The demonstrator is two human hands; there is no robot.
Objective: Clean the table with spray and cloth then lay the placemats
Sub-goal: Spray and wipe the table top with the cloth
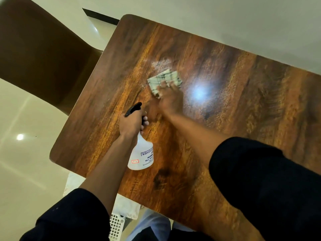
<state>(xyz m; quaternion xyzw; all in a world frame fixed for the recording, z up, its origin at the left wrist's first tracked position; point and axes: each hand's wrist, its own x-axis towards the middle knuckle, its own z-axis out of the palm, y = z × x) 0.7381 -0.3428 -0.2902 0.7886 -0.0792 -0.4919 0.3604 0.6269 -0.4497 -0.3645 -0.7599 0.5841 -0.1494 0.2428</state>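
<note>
The cloth (164,80) lies on the table (243,101), beyond the spray bottle (140,153); chair (40,54) at left.

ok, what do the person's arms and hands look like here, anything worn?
Both arms wear short dark sleeves, left sleeve and right sleeve, ending near the elbow; forearms bare. Left hand and right hand show no gloves; the right is motion-blurred. No watch or rings visible.
</note>
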